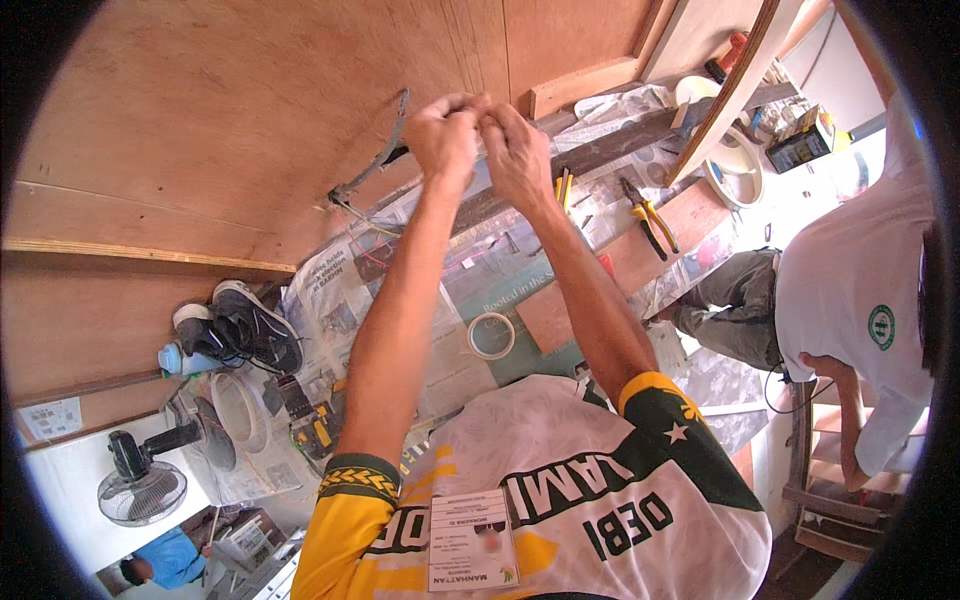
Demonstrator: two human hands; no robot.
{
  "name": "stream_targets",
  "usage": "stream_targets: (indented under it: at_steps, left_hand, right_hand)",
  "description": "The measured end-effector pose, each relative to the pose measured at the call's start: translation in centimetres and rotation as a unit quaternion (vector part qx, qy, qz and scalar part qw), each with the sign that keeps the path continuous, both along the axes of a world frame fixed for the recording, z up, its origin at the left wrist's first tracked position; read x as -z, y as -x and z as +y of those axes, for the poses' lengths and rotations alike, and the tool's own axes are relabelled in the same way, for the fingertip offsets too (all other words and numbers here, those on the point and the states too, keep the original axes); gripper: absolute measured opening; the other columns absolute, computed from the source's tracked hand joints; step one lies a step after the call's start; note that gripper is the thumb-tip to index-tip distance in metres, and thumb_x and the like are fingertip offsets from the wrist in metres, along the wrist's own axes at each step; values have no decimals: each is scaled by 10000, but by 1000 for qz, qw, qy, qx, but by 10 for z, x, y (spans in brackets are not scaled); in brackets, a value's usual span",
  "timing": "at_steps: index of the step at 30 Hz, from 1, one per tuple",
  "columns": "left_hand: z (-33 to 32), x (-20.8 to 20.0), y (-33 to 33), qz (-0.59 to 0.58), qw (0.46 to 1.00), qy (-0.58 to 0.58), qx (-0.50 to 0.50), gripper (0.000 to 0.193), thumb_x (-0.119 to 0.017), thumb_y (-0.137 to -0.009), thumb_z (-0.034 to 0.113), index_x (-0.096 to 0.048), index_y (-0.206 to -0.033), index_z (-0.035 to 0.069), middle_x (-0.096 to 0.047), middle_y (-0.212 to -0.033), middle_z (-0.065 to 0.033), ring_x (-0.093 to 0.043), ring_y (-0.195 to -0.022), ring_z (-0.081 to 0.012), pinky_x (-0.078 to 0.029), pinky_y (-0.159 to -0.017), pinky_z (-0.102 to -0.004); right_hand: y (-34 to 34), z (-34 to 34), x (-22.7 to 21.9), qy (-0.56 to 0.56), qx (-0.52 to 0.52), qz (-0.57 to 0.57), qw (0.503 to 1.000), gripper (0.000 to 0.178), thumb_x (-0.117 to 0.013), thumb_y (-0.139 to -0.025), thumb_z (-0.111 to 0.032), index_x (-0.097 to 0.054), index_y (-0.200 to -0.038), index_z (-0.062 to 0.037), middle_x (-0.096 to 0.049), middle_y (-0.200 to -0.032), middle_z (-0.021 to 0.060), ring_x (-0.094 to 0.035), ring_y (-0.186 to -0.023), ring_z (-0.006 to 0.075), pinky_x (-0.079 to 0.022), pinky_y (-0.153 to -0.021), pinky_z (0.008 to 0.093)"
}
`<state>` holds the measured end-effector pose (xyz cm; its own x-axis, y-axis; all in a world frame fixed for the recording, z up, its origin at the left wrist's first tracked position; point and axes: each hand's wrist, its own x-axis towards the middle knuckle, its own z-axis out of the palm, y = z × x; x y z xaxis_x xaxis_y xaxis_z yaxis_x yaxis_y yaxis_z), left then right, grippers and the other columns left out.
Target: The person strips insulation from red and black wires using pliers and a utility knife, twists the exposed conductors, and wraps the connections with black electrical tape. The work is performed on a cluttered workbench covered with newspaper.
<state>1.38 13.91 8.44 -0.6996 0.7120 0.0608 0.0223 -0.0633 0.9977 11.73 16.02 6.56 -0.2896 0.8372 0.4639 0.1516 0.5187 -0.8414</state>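
Observation:
My left hand (445,138) and my right hand (516,160) are raised together in front of a plywood panel (300,90), fingertips meeting. Both are closed in a pinch; whatever sits between the fingers is hidden or too small to name. Beside my left hand, a dark grey flexible tube (392,140) curves down the panel, and thin wires (365,218) trail from its lower end. A yellow cutter knife (564,187) lies just below my right hand. Farther right, pliers with yellow and black handles (652,222) rest partly on a wooden board (690,212).
Newspaper (340,290) covers the work surface, with a tape roll (491,336) on it. Dark shoes (255,325) and a small fan (142,490) are at left. A co-worker in a white shirt (850,270) stands at right, near a slanted wooden post (735,90) and a tin (800,140).

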Motion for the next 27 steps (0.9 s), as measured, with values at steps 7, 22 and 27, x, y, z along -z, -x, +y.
stream_targets:
  at_steps: [7, 22, 27]
  left_hand:
    - [17, -23, -8, 281, 959, 11, -26, 175, -792, -909, 161, -803, -943, -11, -775, -806, -147, -720, -741, -220, -553, -721, -373]
    - [-6, -5, 43, 837, 542, -80, 3, 103, -730, -842, 151, -633, -834, 119, -660, -700, -39, -718, -607, -169, -572, -551, -341]
    - [8, -52, 57, 640, 764, 70, 42, 301, -754, -931, 263, -683, -1136, 55, -720, -981, -177, -722, -894, -335, -562, -771, -453]
  right_hand:
    - [-60, -77, 3, 304, -88, 448, 836, 153, -599, -1015, -171, -668, -1010, -35, -662, -814, 127, -656, -728, 280, -531, -691, 410]
    - [-185, -91, 86, 27, -50, -369, 928, 185, -664, -1015, -174, -730, -1150, -66, -762, -926, 193, -749, -808, 377, -572, -700, 483]
    - [-185, -108, 59, 130, -111, -323, 931, 454, -691, -976, -131, -618, -1423, -97, -755, -921, 204, -744, -858, 408, -567, -755, 516]
